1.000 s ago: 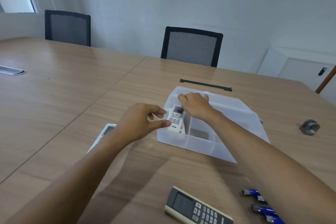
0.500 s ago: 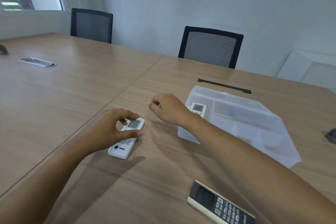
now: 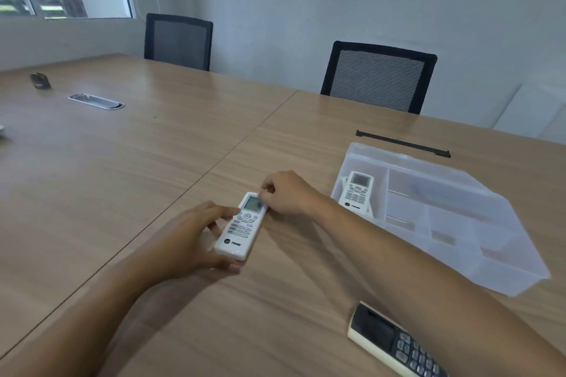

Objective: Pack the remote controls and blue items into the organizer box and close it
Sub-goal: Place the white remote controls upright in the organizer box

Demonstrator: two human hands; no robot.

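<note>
1. Between our two hands a white remote [image 3: 241, 226] lies flat on the bench [image 3: 128, 162], screen end away from us.
2. Our left hand [image 3: 186, 239] cups its near-left side, thumb at the bottom corner and fingers along the edge; this grip is closing round the remote, though the remote rests on the wood.
3. Our right hand [image 3: 286, 193] pinches the far top corner of the same remote, fingertips together on it.
4. Just right of that grip sits the clear organizer box [image 3: 428, 223], lid off, with a second white remote [image 3: 356, 191] leaning in its left compartment.
5. Nearer us than the right forearm, a dark remote [image 3: 395, 343] lies on the bench, partly covered by the arm.
6. Beyond the box lies a thin black strip [image 3: 402, 143].
7. We cannot see any blue items.
</note>
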